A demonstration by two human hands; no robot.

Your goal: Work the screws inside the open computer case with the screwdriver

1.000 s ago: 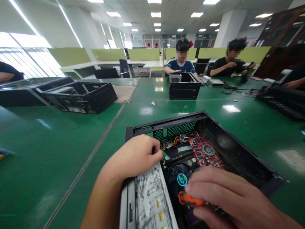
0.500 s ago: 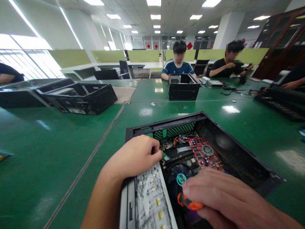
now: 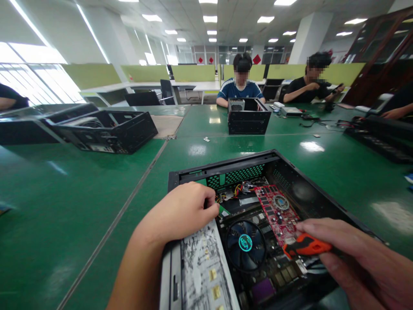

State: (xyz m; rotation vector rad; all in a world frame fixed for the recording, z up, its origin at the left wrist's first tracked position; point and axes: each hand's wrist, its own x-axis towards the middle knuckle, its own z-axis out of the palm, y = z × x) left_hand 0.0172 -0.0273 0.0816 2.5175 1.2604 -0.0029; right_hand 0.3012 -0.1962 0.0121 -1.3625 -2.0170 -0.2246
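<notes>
Orange-and-black screwdriver handle [image 3: 306, 246] lay gripped in the right hand [image 3: 358, 262], over the right side of the open black metal computer case [image 3: 226, 164], just beside the red graphics card [image 3: 277, 209]. The left hand [image 3: 180, 211], curled shut, rested on the case's left edge on the green table [image 3: 80, 193].

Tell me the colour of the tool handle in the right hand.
The handle is orange, clearest in the head view.

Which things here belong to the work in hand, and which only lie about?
In hand: open computer case, left hand on its frame, right hand holding orange screwdriver, red card, cooler fan.
Lying about: other open case at left, small case before a co-worker, cables.
</notes>
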